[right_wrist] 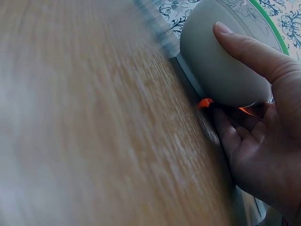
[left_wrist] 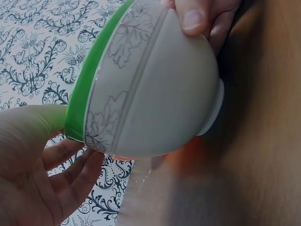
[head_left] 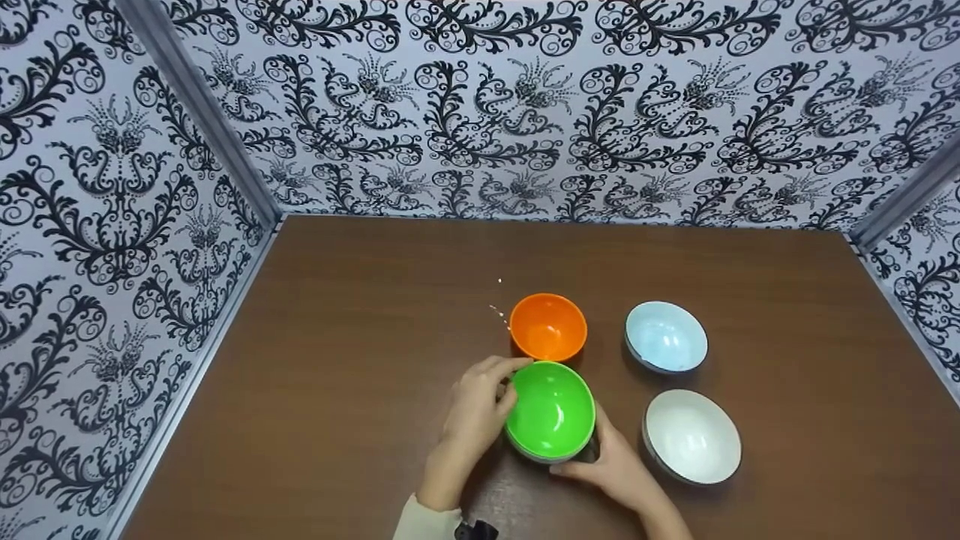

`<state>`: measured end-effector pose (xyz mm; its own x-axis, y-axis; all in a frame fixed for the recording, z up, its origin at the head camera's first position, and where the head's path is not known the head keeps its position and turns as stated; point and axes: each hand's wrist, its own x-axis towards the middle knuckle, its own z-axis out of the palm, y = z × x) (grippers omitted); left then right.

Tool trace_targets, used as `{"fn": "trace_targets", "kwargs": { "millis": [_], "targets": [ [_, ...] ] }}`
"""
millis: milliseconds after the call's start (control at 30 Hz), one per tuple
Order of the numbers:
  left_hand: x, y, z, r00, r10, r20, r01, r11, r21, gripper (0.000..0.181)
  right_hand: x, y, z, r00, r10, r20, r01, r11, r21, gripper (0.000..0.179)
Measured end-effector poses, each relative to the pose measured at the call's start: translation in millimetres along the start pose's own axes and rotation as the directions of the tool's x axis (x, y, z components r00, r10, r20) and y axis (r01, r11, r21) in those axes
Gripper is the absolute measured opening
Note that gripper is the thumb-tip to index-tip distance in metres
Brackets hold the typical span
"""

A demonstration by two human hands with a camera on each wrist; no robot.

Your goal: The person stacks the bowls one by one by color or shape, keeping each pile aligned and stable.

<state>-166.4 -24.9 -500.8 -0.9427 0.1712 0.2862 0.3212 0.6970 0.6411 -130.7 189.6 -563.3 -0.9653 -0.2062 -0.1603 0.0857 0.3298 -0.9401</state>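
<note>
A bright green bowl [head_left: 551, 411] sits nested inside a white bowl with a grey leaf band [left_wrist: 164, 94], whose outside shows in both wrist views. At its left rim, my left hand [head_left: 474, 405] pinches the green bowl, the thumb reaching over the edge and the fingers outside. From the lower right, my right hand [head_left: 619, 463] grips the white bowl, thumb pressed on its side and fingers curled round the far side near the foot. Right behind the pair stands an orange bowl [head_left: 548, 327], its front edge overlapped by the green rim in the head view.
To the right are a light blue bowl [head_left: 666, 337] and, nearer, another white bowl [head_left: 691, 436], both upright on the brown wooden table [head_left: 352, 360]. Small white marks lie left of the orange bowl. Patterned walls [head_left: 525, 112] enclose the table at the back and sides.
</note>
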Motion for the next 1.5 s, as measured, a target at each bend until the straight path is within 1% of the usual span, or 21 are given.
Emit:
{"fn": "trace_targets", "kwargs": {
  "millis": [267,400,467,700,967,1100,1200,1267,1367,1500],
  "targets": [
    [-1.0,-0.8,1.6,1.000,-0.022,0.019,0.022,0.999,-0.032,0.039,0.8,1.0,0.3,1.000,0.010,0.002,-0.010,1.000,0.022,0.114],
    [-1.4,-1.4,2.3,0.999,-0.025,0.020,0.026,0.999,-0.031,0.039,0.7,0.7,0.4,1.000,0.008,0.002,-0.008,1.000,0.020,0.113],
    [-1.6,-1.7,3.1,1.000,-0.023,0.015,0.023,0.999,-0.022,0.039,0.4,0.6,0.4,1.000,0.004,0.002,-0.004,1.000,0.018,0.113],
    [-1.6,-4.3,6.9,0.999,0.003,-0.033,-0.003,1.000,0.021,0.037,0.3,0.7,0.0,1.000,-0.010,0.015,0.010,0.999,0.031,0.113],
    [-1.3,-6.6,8.3,1.000,-0.012,-0.025,0.011,1.000,-0.014,0.037,0.0,0.6,0.5,1.000,-0.014,0.006,0.014,0.999,0.033,0.113],
    [-1.6,-7.0,8.1,1.000,-0.021,-0.012,0.020,0.998,-0.059,0.036,0.0,0.6,0.5,1.000,-0.015,0.002,0.015,0.999,0.028,0.113],
    [-2.4,-7.8,6.9,0.999,-0.051,0.014,0.052,0.992,-0.116,0.036,-0.2,0.3,0.4,1.000,-0.014,0.000,0.014,1.000,0.025,0.112],
    [-3.3,-9.0,6.2,0.997,-0.076,0.034,0.080,0.985,-0.156,0.036,-0.2,0.1,0.5,1.000,-0.012,0.000,0.012,1.000,0.024,0.112],
    [-4.1,-11.4,5.6,0.994,-0.095,0.049,0.104,0.971,-0.217,0.035,-0.3,-0.3,0.6,1.000,-0.011,-0.001,0.011,1.000,0.025,0.112],
    [-4.6,-14.5,6.3,0.995,-0.088,0.046,0.097,0.955,-0.281,0.032,-0.8,-0.3,0.8,1.000,-0.016,-0.006,0.016,1.000,0.022,0.113]
  ]
}}
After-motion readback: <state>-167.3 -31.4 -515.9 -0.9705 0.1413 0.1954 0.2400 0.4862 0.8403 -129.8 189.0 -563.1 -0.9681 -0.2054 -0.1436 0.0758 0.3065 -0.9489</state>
